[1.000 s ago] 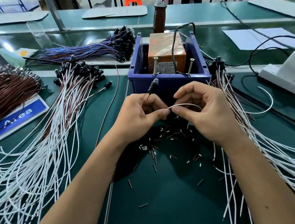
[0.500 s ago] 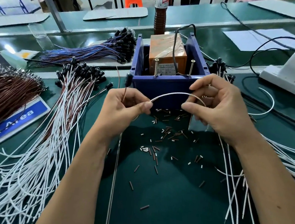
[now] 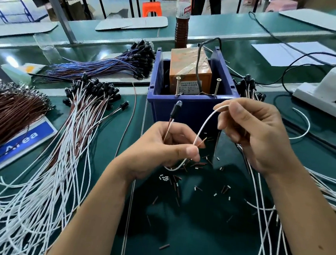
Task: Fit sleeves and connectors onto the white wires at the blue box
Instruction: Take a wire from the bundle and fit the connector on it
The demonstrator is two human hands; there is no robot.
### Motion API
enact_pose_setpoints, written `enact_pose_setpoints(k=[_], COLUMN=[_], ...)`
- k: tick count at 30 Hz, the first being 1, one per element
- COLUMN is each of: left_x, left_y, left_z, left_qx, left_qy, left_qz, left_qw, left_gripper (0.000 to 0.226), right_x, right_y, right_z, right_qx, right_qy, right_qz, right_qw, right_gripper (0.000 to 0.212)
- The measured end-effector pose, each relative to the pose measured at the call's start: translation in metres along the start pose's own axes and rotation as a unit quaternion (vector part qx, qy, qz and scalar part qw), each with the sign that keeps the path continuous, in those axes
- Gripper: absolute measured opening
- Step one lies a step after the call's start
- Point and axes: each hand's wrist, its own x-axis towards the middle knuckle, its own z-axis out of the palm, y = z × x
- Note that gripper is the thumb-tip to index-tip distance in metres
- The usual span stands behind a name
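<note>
Your left hand (image 3: 161, 147) pinches the white wire (image 3: 206, 122) and connector (image 3: 175, 109) lead; your right hand (image 3: 251, 134) fingers pinch the wire's far end before the blue box (image 3: 191, 107).

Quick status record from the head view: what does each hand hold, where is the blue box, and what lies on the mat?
left hand: pinches the white wire and holds the brown lead of a black connector
right hand: pinches the white wire's other end, raised in front of the blue box
white wire: arcs between both hands, clear of the mat
blue box: behind the hands, holds an orange unit and two upright screws
green mat: scattered small sleeves
</note>
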Motion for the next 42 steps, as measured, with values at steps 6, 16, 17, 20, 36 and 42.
enact_pose_setpoints(k=[6,16,17,20,36,42], left_x=[0.0,0.002,0.002,0.004,-0.001,0.0], left_y=[0.003,0.005,0.005,0.005,0.004,0.006], left_z=[0.002,-0.002,-0.002,-0.003,-0.001,-0.004], left_qx=[-0.12,-0.197,-0.206,-0.212,0.058,0.037], left_qy=[-0.012,0.022,0.033,0.081,0.046,0.09], left_qz=[0.061,0.065,0.069,0.079,-0.087,-0.089], left_qw=[0.991,0.978,0.976,0.971,0.993,0.991], left_gripper=[0.034,0.064,0.059,0.03,0.014,0.008], right_x=[-0.002,-0.003,-0.003,-0.003,-0.003,-0.002], right_y=[0.004,-0.001,-0.002,-0.004,-0.005,-0.003], right_z=[0.012,0.009,0.006,-0.001,0.011,0.006], right_qx=[-0.071,0.036,0.053,0.058,-0.341,-0.329], right_qy=[0.018,-0.032,-0.04,-0.102,-0.136,-0.076], right_qz=[0.021,0.013,0.014,0.032,0.021,0.047], right_qw=[0.997,0.999,0.998,0.993,0.93,0.94], right_gripper=[0.02,0.03,0.03,0.029,0.006,0.008])
